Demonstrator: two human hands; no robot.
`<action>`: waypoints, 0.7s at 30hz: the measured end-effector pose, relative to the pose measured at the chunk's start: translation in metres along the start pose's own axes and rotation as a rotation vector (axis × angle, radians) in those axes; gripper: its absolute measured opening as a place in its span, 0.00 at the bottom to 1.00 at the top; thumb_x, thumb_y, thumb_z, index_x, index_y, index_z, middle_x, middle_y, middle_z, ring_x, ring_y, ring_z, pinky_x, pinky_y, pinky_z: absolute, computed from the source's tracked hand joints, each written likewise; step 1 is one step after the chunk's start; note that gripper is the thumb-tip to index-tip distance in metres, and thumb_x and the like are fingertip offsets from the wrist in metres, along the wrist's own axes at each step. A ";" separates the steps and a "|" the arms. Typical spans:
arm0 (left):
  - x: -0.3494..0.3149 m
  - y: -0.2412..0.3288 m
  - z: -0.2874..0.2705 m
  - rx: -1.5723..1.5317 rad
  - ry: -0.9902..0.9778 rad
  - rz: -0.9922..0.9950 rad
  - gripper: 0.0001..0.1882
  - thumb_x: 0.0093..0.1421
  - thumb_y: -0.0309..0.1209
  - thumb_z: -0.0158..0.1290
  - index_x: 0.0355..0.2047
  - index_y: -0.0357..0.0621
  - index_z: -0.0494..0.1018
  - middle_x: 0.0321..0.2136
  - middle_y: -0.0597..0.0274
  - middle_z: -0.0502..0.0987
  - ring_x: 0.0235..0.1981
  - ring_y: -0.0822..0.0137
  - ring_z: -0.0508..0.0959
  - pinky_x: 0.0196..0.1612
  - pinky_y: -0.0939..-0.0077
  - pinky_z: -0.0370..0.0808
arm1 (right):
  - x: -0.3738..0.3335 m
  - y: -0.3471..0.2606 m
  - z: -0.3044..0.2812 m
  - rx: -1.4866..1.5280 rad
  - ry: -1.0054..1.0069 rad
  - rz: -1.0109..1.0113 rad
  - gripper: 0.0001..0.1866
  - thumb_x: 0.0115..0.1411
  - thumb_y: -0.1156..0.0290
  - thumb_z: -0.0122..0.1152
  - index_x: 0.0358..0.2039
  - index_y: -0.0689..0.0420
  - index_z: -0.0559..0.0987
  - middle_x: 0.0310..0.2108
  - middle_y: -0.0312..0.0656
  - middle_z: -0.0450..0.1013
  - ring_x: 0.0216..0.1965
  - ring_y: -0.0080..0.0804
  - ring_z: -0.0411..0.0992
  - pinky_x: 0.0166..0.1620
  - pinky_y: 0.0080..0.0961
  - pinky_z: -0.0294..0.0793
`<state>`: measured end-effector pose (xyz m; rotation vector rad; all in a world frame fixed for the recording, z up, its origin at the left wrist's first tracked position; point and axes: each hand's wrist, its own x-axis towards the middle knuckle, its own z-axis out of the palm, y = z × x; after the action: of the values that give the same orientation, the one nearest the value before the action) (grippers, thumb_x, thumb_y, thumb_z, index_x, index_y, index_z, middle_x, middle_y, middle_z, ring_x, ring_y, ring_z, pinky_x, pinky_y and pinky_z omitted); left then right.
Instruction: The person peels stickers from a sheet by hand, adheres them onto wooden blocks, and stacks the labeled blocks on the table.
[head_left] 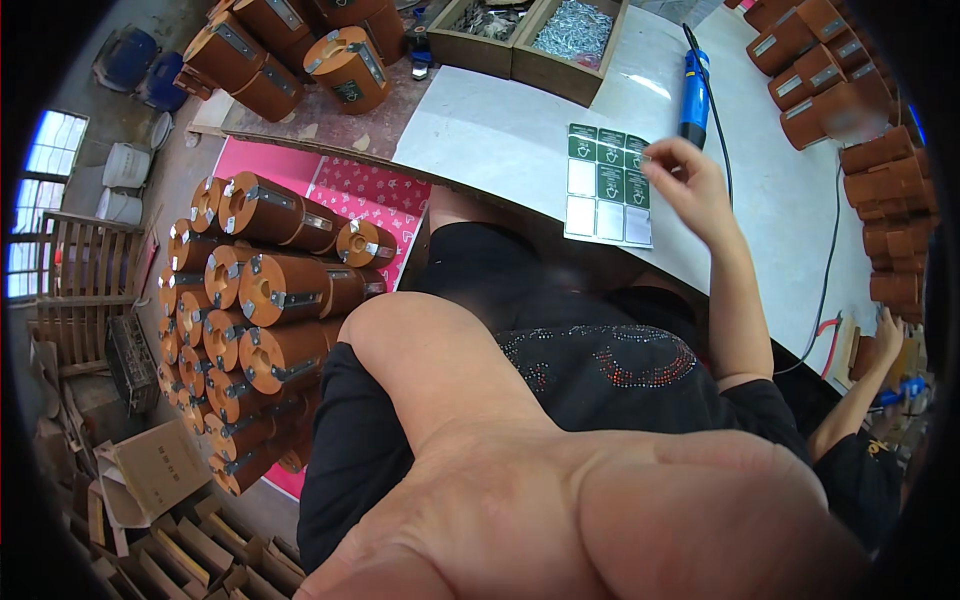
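Observation:
My right hand [692, 188] is over the white tabletop, its thumb and fingertips closed at the upper right edge of a sheet of labels [610, 185]. Green labels with white print cover part of that sheet, and bare white backing shows in several places. The sheet's lower end is at the table's front edge. My left hand [590, 515] is raised very close to the camera, large and blurred, palm side showing. Its fingers run out of the picture, so what they do is hidden. A blue electric screwdriver [694, 95] with a black cord lies beyond my right hand.
Brown wooden cylinders [285, 290] with metal strips are stacked at my left; more stand far left and along the right [885, 205]. Wooden trays [570, 45] at the back hold small metal hardware. Another person's hand [886, 338] is at right. Cardboard boxes [155, 475] stand lower left.

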<state>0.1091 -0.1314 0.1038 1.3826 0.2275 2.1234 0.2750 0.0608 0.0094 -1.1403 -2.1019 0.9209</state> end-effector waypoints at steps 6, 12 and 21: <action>-0.012 0.002 0.003 0.074 0.004 -0.064 0.11 0.61 0.30 0.42 0.44 0.44 0.65 0.37 0.63 0.68 0.42 0.68 0.66 0.46 0.71 0.64 | -0.015 0.011 0.021 -0.225 -0.034 -0.300 0.10 0.48 0.75 0.61 0.32 0.61 0.76 0.34 0.42 0.73 0.36 0.38 0.70 0.38 0.29 0.70; -0.004 -0.019 -0.012 0.197 0.019 -0.106 0.12 0.62 0.30 0.41 0.45 0.40 0.63 0.39 0.59 0.68 0.41 0.66 0.67 0.46 0.71 0.65 | -0.037 0.016 0.040 -0.412 -0.010 -0.447 0.15 0.46 0.73 0.61 0.37 0.60 0.75 0.42 0.44 0.72 0.44 0.42 0.68 0.47 0.34 0.68; -0.086 -0.089 -0.098 0.285 0.616 -1.086 0.11 0.58 0.27 0.50 0.42 0.43 0.66 0.34 0.63 0.71 0.34 0.72 0.73 0.36 0.78 0.71 | -0.066 0.010 0.047 -0.375 0.019 -0.428 0.23 0.41 0.72 0.66 0.41 0.61 0.74 0.47 0.44 0.69 0.49 0.43 0.66 0.51 0.34 0.66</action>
<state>0.0819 -0.0905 -0.0461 0.4345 1.2381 1.4895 0.2758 -0.0062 -0.0370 -0.8044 -2.4337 0.3246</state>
